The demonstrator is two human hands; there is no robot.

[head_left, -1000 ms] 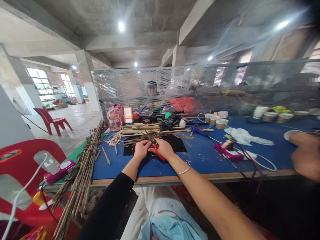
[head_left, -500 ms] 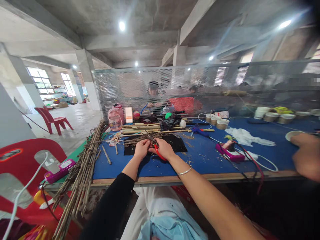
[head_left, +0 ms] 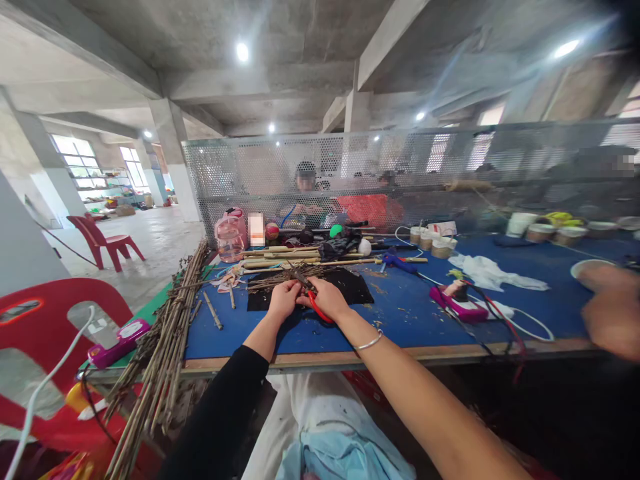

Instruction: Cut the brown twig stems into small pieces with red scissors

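Observation:
My right hand [head_left: 324, 298] is closed round scissors with red handles [head_left: 320, 308], their blades pointing up and left over the work. Beside it, my left hand [head_left: 283, 299] is pinched closed at the ends of some thin brown twigs [head_left: 266, 283]; the fingers partly hide what they grip. Both hands nearly touch at the fingertips. Below them lies a black cloth [head_left: 357, 287] on the blue table top [head_left: 400, 320], with more twigs spread along its far side.
Long dry stalks [head_left: 167, 340] lie bundled over the table's left end. Bamboo sticks [head_left: 285, 253] and a pink jug [head_left: 230, 240] stand behind the cloth. A blue glue gun [head_left: 400, 263] and purple power strip [head_left: 459, 305] are on the right, near another person's blurred hand [head_left: 613, 313].
The scissor blades have tilted slightly further up and left between my hands. Both hands stay nearly in place. The other person's hand on the right has shifted a little.

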